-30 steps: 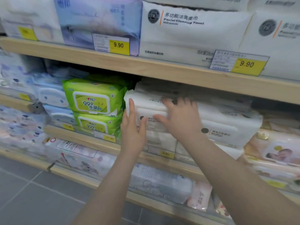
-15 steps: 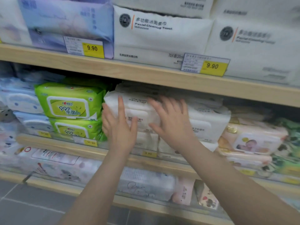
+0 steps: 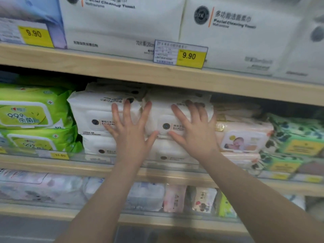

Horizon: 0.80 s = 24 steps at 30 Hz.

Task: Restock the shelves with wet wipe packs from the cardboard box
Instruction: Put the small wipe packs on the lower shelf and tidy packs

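Two stacks of white wet wipe packs fill the middle of the middle shelf [image 3: 157,165]. My left hand [image 3: 130,130] lies flat, fingers spread, against the front of the upper left white pack [image 3: 93,111]. My right hand [image 3: 195,130] presses flat on the upper right white pack [image 3: 164,120], fingers apart. Neither hand wraps around a pack. More white packs [image 3: 100,146] sit underneath. The cardboard box is out of view.
Green wipe packs [image 3: 29,114] stand left of the white ones; pink baby packs [image 3: 243,137] and green patterned packs [image 3: 296,137] stand right. Large white towel packs [image 3: 122,27] and price tags [image 3: 180,54] sit on the shelf above. A lower shelf [image 3: 149,197] holds assorted packs.
The view has shifted right and closer. My left hand moved from the left pack's side edge onto its front, and my right hand slid right onto the neighbouring pack.
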Each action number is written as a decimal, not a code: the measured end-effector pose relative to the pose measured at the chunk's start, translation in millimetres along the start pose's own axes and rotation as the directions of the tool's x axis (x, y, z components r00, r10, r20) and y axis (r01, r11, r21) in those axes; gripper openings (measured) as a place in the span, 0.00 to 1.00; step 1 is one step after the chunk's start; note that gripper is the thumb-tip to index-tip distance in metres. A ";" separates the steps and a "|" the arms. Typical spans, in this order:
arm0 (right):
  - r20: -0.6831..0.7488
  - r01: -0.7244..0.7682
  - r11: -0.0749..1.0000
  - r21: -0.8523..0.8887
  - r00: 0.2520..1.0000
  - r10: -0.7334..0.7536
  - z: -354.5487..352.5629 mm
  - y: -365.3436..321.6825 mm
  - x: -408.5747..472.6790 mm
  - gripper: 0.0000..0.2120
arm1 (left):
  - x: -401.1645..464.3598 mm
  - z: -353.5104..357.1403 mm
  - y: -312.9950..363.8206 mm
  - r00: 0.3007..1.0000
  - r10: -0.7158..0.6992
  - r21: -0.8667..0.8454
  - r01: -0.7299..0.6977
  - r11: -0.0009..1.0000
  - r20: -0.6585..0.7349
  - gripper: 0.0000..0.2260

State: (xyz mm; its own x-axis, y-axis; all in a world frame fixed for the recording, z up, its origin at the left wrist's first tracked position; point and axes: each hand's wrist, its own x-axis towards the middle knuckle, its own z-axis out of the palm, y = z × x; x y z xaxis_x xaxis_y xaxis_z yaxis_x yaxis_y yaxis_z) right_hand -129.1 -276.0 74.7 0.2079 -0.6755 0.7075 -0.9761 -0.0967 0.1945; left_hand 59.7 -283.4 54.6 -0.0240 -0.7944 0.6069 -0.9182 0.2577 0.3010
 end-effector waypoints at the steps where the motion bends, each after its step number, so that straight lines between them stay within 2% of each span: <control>1: 0.005 0.000 1.000 0.010 1.000 -0.001 -0.6 1.1 0.5 0.33 | 0.4 -1.2 0.9 1.000 -0.003 0.001 0.003 1.000 0.007 0.36; 5: 0.068 0.001 0.999 0.048 0.998 -0.004 -10.6 2.4 1.0 0.33 | -1.4 -11.0 4.4 0.999 -0.007 -0.040 0.009 0.999 0.035 0.37; 8: 0.104 0.082 0.994 0.072 0.991 -0.089 -24.7 7.9 -5.6 0.33 | -6.5 -19.4 14.5 0.999 -0.013 -0.053 0.015 0.998 0.045 0.37; 10: 0.101 0.138 0.987 0.087 0.984 -0.146 -35.4 19.4 -21.0 0.31 | -11.7 -21.6 27.7 0.999 0.038 -0.028 -0.037 0.999 0.036 0.37; 12: 0.095 0.096 0.991 0.098 0.990 -0.106 -45.9 35.6 -47.3 0.30 | -21.3 -20.3 46.6 0.988 0.154 -0.023 -0.154 0.988 0.012 0.34; 14: 0.084 0.033 0.997 0.074 0.996 -0.039 -53.5 54.5 -79.9 0.28 | -38.0 -14.6 69.3 0.947 0.321 -0.032 -0.320 0.947 0.014 0.30; 16: 0.096 -0.005 1.000 0.023 0.995 0.003 -55.8 77.9 -111.5 0.29 | -62.0 -2.9 91.3 0.868 0.483 -0.054 -0.480 0.875 0.112 0.30; 18: 0.131 -0.054 0.998 -0.028 0.990 0.057 -57.8 101.1 -131.4 0.34 | -83.4 12.1 107.2 0.776 0.582 -0.057 -0.587 0.807 0.244 0.34; 21: 0.171 -0.121 0.988 -0.092 0.976 0.135 -59.9 126.7 -132.9 0.37 | -97.8 30.4 123.1 0.671 0.599 0.031 -0.676 0.736 0.437 0.39; 24: 0.213 -0.096 0.992 -0.081 0.971 0.111 -53.4 137.1 -121.3 0.39 | -97.2 44.4 132.8 0.676 0.533 0.101 -0.662 0.743 0.508 0.36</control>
State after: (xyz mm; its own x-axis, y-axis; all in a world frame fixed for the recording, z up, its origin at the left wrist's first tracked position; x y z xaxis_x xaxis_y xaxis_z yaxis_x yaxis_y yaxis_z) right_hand -284.7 -168.3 51.8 0.0801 -0.8220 0.5638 -0.9832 0.0280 0.1805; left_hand -77.4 -196.3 3.0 -0.7068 -0.6793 0.1975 -0.7063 0.6616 -0.2520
